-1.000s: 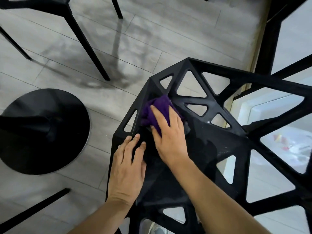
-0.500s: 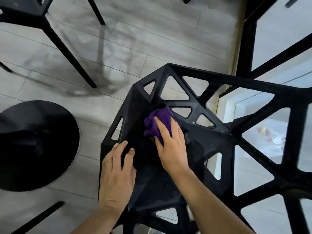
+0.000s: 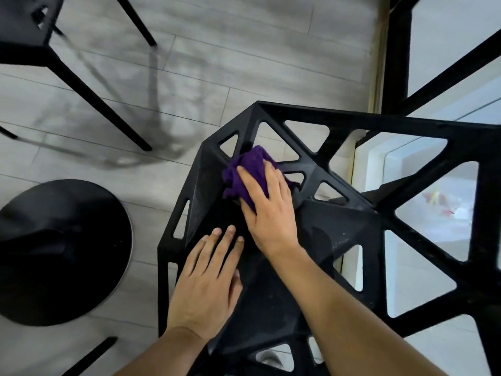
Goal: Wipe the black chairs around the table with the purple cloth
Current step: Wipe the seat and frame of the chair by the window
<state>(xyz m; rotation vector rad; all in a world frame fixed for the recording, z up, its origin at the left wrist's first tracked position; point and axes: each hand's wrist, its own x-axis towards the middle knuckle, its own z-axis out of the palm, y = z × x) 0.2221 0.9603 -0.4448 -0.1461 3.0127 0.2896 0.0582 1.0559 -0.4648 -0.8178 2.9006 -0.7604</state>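
The right hand lies flat on the purple cloth, its fingers nearly straight and pressing down rather than curling round it. The cloth is bunched under and ahead of the fingertips, spilling out to their left. It sits on the black chair, at the far left part of the seat where the solid surface meets the ribs with triangular cut-outs. Just beyond the cloth is one of those triangular openings, and to the right of the hand the chair's open lattice frame spreads away. The left hand rests nearer the person and just to the left of the right wrist, palm down on the seat, fingers straight and slightly spread, holding nothing. Well to the left of both hands a round black table base stands on the grey plank floor. Far ahead and left of the cloth, the legs of a second black chair show.
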